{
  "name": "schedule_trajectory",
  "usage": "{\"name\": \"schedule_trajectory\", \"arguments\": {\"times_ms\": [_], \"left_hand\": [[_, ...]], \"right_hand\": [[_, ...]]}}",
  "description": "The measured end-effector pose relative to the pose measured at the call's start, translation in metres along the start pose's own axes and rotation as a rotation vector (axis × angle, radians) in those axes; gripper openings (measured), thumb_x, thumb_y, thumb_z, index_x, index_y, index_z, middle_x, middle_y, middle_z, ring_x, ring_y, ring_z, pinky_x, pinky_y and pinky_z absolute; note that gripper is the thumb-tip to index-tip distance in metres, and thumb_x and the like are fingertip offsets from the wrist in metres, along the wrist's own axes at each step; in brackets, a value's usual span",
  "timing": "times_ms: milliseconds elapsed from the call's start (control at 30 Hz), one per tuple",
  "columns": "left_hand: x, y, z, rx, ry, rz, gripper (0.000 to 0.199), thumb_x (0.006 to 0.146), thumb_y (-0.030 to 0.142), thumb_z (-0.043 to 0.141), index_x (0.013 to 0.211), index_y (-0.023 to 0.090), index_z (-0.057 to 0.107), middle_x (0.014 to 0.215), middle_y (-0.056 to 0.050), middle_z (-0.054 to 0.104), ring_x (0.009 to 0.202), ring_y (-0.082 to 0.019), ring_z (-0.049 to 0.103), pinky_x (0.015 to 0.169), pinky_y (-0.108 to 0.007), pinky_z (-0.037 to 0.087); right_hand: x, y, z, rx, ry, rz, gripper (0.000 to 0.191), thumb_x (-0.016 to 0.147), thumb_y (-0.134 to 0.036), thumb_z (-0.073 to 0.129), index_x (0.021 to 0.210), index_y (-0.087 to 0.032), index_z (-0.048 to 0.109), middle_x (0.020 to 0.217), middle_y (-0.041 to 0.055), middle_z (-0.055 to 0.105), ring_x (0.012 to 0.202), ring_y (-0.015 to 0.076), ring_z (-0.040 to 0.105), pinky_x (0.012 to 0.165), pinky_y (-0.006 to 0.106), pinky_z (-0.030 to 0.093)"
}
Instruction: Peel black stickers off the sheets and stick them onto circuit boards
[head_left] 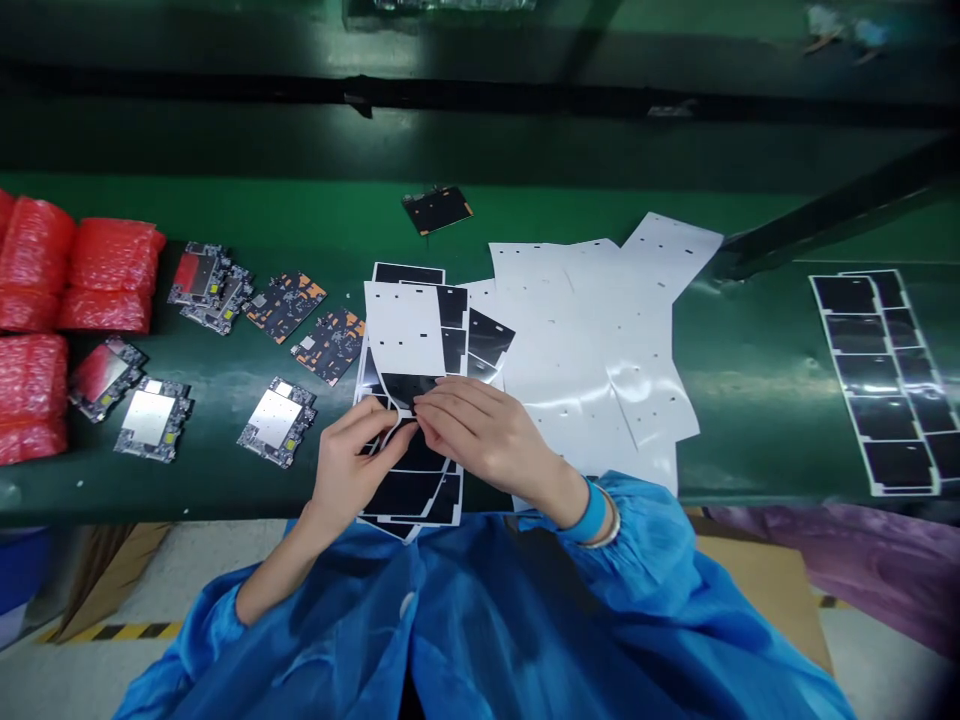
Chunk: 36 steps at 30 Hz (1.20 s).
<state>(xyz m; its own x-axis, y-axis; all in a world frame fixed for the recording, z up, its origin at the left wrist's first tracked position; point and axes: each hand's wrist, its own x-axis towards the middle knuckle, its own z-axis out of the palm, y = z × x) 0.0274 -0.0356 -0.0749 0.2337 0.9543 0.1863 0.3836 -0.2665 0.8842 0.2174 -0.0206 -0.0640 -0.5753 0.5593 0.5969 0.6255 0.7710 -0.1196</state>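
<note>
My left hand (352,465) and my right hand (480,430) meet over a stack of sheets carrying black rectangular pads on white backing (409,330). Fingers of both hands pinch the sheet edge near the middle, where a curled white strip (386,420) lifts away from a black pad. My fingers hide part of the pad beneath them. Loose white backing sheets with small punched slots (577,340) lie to the right, under my right wrist. A blue wristband (592,515) circles my right wrist.
Several circuit boards (274,420) lie left of my hands on a green workbench (750,400). Red bubble-wrap bags (112,270) are piled at the far left. A strip of black pads (874,380) lies at the right, and a single black pad (436,208) lies farther away.
</note>
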Motion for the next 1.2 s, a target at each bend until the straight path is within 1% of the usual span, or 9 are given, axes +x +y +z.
{"name": "schedule_trajectory", "arguments": {"times_ms": [167, 333, 500, 633, 767, 833, 967, 1100, 1200], "left_hand": [[-0.001, 0.000, 0.000, 0.003, -0.023, 0.012, 0.009, 0.091, 0.015, 0.066, 0.083, 0.018, 0.069, 0.071, 0.004, 0.052, 0.062, -0.008, 0.050, 0.056, -0.020, 0.039], [0.001, 0.003, 0.003, 0.001, -0.038, 0.028, 0.010, 0.091, 0.014, 0.066, 0.082, 0.018, 0.067, 0.071, 0.004, 0.049, 0.063, -0.008, 0.049, 0.056, -0.020, 0.038], [0.000, 0.006, 0.005, 0.004, -0.077, -0.043, 0.010, 0.091, 0.019, 0.065, 0.082, 0.019, 0.061, 0.069, 0.005, 0.046, 0.060, -0.008, 0.047, 0.056, -0.020, 0.039], [-0.011, -0.011, 0.002, -0.006, -0.047, -0.167, 0.030, 0.092, 0.024, 0.064, 0.116, 0.023, 0.046, 0.069, 0.008, 0.044, 0.060, -0.010, 0.050, 0.061, -0.020, 0.045], [-0.017, -0.026, 0.006, 0.508, 0.018, -0.010, 0.021, 0.093, 0.021, 0.063, 0.112, 0.021, 0.057, 0.098, -0.006, 0.053, 0.092, -0.022, 0.055, 0.084, -0.039, 0.051], [-0.016, -0.023, 0.010, 0.625, 0.027, 0.054, 0.023, 0.094, 0.022, 0.062, 0.117, 0.020, 0.062, 0.117, -0.013, 0.049, 0.107, -0.027, 0.053, 0.093, -0.047, 0.050], [-0.016, -0.011, 0.010, 0.400, -0.050, 0.082, 0.029, 0.097, 0.027, 0.059, 0.125, 0.023, 0.063, 0.124, -0.012, 0.047, 0.119, -0.026, 0.054, 0.100, -0.042, 0.053], [-0.025, -0.007, -0.001, 0.342, -0.118, -0.001, 0.021, 0.096, 0.031, 0.060, 0.111, 0.024, 0.072, 0.132, -0.010, 0.050, 0.138, -0.030, 0.043, 0.114, -0.044, 0.047], [-0.025, -0.007, -0.010, 0.376, -0.204, 0.043, 0.026, 0.096, 0.032, 0.059, 0.117, 0.023, 0.071, 0.136, -0.012, 0.049, 0.135, -0.029, 0.045, 0.114, -0.045, 0.046]], "right_hand": [[-0.006, 0.001, -0.002, 0.174, 0.006, 0.167, 0.011, 0.096, -0.012, 0.062, 0.091, -0.015, 0.072, 0.086, 0.0049, 0.080, 0.081, 0.0167, 0.076, 0.080, 0.031, 0.067], [-0.008, -0.001, -0.007, 0.159, 0.016, 0.105, 0.008, 0.095, -0.012, 0.063, 0.096, -0.012, 0.072, 0.095, 0.0091, 0.082, 0.087, 0.0192, 0.077, 0.088, 0.034, 0.066], [-0.007, -0.003, -0.004, 0.162, 0.039, 0.187, 0.014, 0.093, -0.008, 0.061, 0.087, -0.017, 0.070, 0.079, 0.0048, 0.078, 0.075, 0.0173, 0.073, 0.072, 0.033, 0.064], [-0.014, 0.010, -0.014, 0.423, 0.178, 0.585, 0.013, 0.090, -0.012, 0.064, 0.084, -0.021, 0.069, 0.079, 0.0007, 0.076, 0.074, 0.0158, 0.073, 0.069, 0.031, 0.062], [-0.019, 0.009, -0.020, 0.535, 0.445, 0.932, 0.013, 0.090, -0.015, 0.067, 0.083, -0.024, 0.072, 0.075, -0.0032, 0.075, 0.068, 0.0141, 0.072, 0.062, 0.028, 0.061], [-0.017, -0.002, -0.015, 0.608, 0.414, 0.848, 0.015, 0.090, -0.013, 0.067, 0.089, -0.026, 0.075, 0.085, -0.0023, 0.079, 0.080, 0.0156, 0.075, 0.073, 0.031, 0.063], [-0.014, -0.020, -0.001, 0.836, 0.253, 0.641, 0.025, 0.093, -0.015, 0.067, 0.111, -0.030, 0.075, 0.112, 0.0027, 0.079, 0.109, 0.0196, 0.073, 0.098, 0.041, 0.059], [-0.020, -0.009, 0.006, 0.982, 0.348, 0.965, 0.026, 0.087, -0.030, 0.076, 0.113, -0.031, 0.072, 0.110, 0.0028, 0.077, 0.105, 0.0200, 0.073, 0.093, 0.041, 0.060], [-0.023, 0.000, 0.011, 1.166, 0.165, 1.096, 0.021, 0.080, -0.042, 0.080, 0.092, -0.026, 0.073, 0.079, -0.0005, 0.074, 0.075, 0.0171, 0.072, 0.071, 0.034, 0.062]]}}
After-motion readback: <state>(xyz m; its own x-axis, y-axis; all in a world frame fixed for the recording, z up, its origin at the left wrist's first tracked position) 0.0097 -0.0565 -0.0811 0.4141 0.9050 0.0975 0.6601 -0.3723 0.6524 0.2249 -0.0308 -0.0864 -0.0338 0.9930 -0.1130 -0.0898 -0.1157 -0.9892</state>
